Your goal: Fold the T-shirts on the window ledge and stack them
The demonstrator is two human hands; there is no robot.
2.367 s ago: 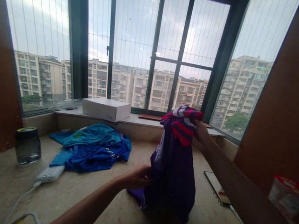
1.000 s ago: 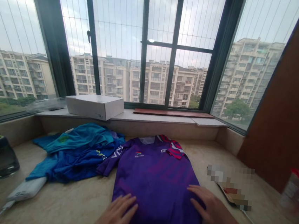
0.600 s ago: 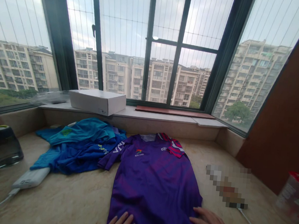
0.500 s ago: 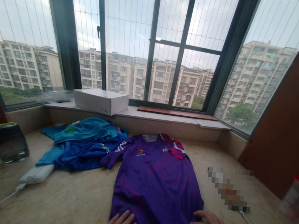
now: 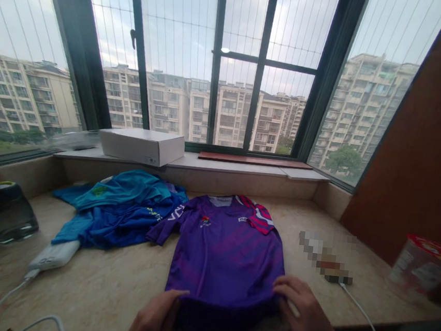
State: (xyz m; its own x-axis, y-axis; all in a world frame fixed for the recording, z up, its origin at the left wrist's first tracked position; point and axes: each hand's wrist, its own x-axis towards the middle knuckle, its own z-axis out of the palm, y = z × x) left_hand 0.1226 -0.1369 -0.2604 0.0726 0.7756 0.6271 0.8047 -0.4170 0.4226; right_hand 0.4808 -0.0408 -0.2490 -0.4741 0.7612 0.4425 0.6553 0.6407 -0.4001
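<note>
A purple jersey (image 5: 224,254) with a red striped sleeve lies flat, front up, on the stone window ledge (image 5: 115,290). My left hand (image 5: 153,321) grips its lower left hem at the near edge, fingers curled around the cloth. My right hand (image 5: 300,311) grips the lower right hem, fingers bent over the fabric. The hem is bunched between the two hands.
A pile of blue shirts (image 5: 122,213) lies left of the jersey. A white power bank (image 5: 52,256) with a cable and a dark glass jar (image 5: 5,212) are further left. A white box (image 5: 141,145) sits on the sill. A phone with cable (image 5: 328,264) and a plastic cup (image 5: 421,268) are on the right.
The jersey, held up earlier, was laid flat and smoothed. Both hands slid down to the near hem and have closed on it, lifting the bottom edge slightly.
</note>
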